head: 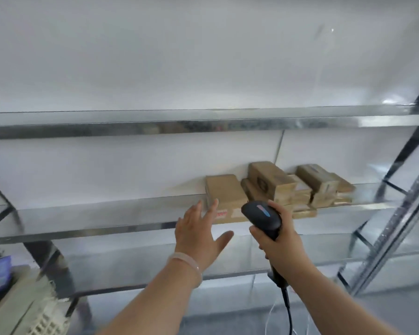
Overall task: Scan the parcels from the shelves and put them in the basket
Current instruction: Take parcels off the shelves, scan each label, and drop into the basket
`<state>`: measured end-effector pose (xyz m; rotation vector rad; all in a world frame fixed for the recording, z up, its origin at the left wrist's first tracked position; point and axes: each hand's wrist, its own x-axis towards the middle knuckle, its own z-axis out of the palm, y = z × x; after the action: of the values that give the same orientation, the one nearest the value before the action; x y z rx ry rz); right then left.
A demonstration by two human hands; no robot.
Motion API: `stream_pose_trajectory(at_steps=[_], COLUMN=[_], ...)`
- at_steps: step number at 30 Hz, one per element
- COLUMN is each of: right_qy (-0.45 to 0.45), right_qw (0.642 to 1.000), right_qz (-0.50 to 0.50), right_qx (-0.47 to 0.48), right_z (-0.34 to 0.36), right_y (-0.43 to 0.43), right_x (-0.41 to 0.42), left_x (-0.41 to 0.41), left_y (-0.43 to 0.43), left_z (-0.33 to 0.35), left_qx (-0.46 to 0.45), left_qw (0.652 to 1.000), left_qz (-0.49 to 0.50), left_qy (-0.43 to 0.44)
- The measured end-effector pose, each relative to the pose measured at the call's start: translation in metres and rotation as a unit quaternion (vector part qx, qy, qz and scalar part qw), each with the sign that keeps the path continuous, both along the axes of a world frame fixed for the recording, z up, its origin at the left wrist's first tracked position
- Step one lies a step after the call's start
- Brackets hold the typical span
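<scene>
Two hands: left hand [198, 235] spread by a parcel [224, 192] with unreadable red label [220, 214], right hand [279, 247] gripping scanner [261, 215].

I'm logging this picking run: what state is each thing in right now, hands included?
left hand: open, fingers spread, reaching toward the nearest parcel.
right hand: grips the scanner.
scanner: held, head pointing toward the shelf.
nearest parcel: lying flat on the shelf.
other parcels: stacked on the same shelf, untouched.
basket: partly in view, lower left; contents unclear.
</scene>
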<state>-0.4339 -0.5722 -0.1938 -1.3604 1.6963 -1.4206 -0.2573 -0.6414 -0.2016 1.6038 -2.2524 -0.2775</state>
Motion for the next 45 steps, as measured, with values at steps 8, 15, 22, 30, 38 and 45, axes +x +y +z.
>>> stream_pose_trajectory(at_steps=[8,15,22,30,38,45], right_qy=[0.008,0.016,0.003,0.009,-0.002,-0.044], right_qw=[0.999,0.998,0.996,0.993,0.992,0.986], right_qz=[-0.040,-0.053,-0.084,-0.089,-0.040,0.002], right_qx=[0.019,0.030,0.039,0.074,0.117,0.159], right_z=[-0.023,-0.045,-0.047,-0.052,-0.068,-0.076], right_y=[-0.021,-0.084,-0.176,-0.233,-0.281,-0.307], right_x=[-0.050,-0.063,-0.063,-0.069,-0.086,-0.106], left_x=[-0.044,-0.057,-0.063,-0.074,-0.086,-0.102], left_y=[-0.027,-0.090,-0.179,-0.226,-0.239,-0.248], left_z=[-0.018,-0.041,-0.058,-0.075,-0.091,-0.079], left_qx=[0.046,0.088,0.126,0.163,0.229,0.213], left_qw=[0.999,0.996,0.991,0.985,0.970,0.969], left_qz=[-0.003,0.005,0.011,0.010,0.034,0.087], left_qy=[0.012,0.028,0.033,0.049,0.074,0.095])
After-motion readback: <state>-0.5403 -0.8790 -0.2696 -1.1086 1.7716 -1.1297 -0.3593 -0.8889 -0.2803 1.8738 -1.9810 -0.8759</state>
